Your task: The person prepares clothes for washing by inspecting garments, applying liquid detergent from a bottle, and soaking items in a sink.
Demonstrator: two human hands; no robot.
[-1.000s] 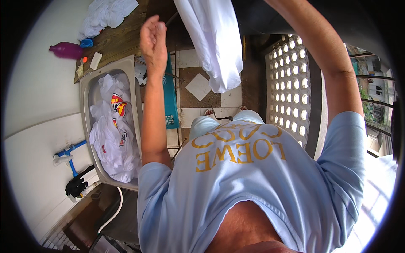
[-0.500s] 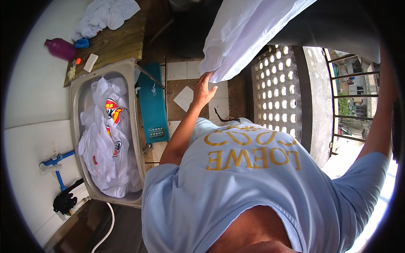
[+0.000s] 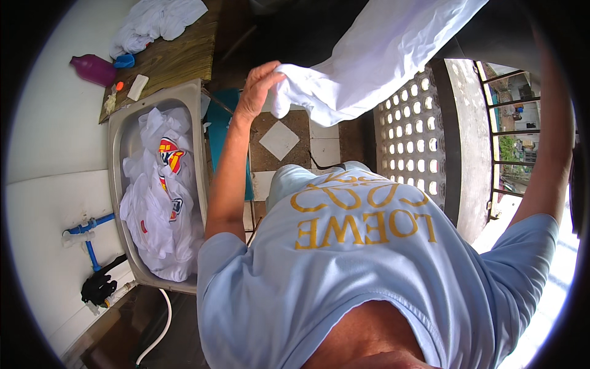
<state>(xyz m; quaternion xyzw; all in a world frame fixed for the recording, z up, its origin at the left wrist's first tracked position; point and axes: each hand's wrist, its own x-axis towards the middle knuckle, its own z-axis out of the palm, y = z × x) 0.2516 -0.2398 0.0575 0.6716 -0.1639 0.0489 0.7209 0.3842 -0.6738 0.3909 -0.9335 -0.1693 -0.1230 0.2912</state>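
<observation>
A white cloth garment [image 3: 369, 67] hangs spread out at the top of the head view, reaching beyond the upper edge. My left hand [image 3: 259, 87] is closed on its lower left corner, fingers bent over the fabric and pulling it sideways. My right arm [image 3: 553, 135] is raised along the right rim; its hand is out of sight, so what it holds or touches does not show. To my left, a steel sink [image 3: 117, 178] contains a heap of wet-looking white clothes [image 3: 157, 203] with red and yellow printed patches.
Beside the sink, a wooden board [image 3: 184, 58] bears another white garment [image 3: 157, 24], a purple bottle [image 3: 93, 69], a blue scoop-like item [image 3: 124, 61] and a pale bar [image 3: 137, 87]. A perforated block wall [image 3: 412, 117] and barred window [image 3: 516, 129] stand on the right.
My left hand has moved left and up, from touching the garment's lower edge with spread fingers to gripping its corner. The fabric has been drawn out leftward. My right arm stays raised.
</observation>
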